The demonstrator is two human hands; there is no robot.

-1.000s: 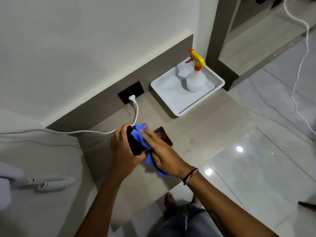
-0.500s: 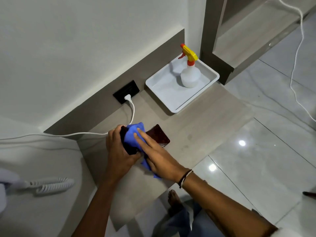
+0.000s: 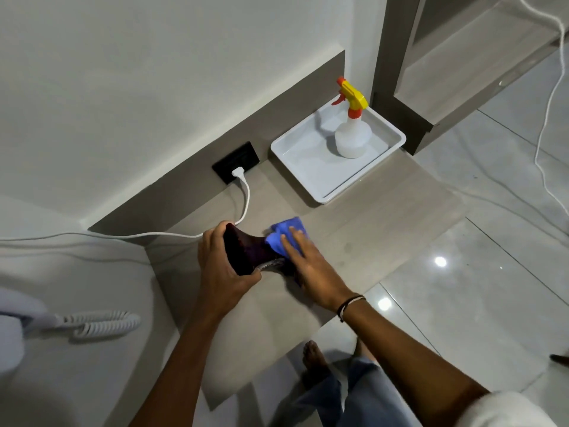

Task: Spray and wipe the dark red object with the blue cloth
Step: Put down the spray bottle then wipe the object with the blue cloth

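The dark red object (image 3: 248, 249), flat and glossy, lies on the wooden counter (image 3: 369, 217) near the middle of the head view. My left hand (image 3: 223, 263) grips its left end and holds it in place. My right hand (image 3: 311, 263) presses the blue cloth (image 3: 284, 234) flat on the object's right end, fingers spread over the cloth. Part of the cloth and the object's right end are hidden under that hand. A white spray bottle (image 3: 352, 131) with a yellow and orange trigger stands upright in a white tray (image 3: 292, 146) at the back right, untouched.
A black wall socket (image 3: 228, 167) holds a white plug whose cord (image 3: 246, 201) runs past my left hand. A white coiled phone cord (image 3: 101, 325) lies on the lower surface at left. Another white cable (image 3: 551, 97) trails over the glossy tiled floor at right. My bare feet show below the counter edge.
My right hand has slid the blue cloth from the object's left part, next to my left hand, to its right end, uncovering the dark red surface. The camera view has shifted slightly.
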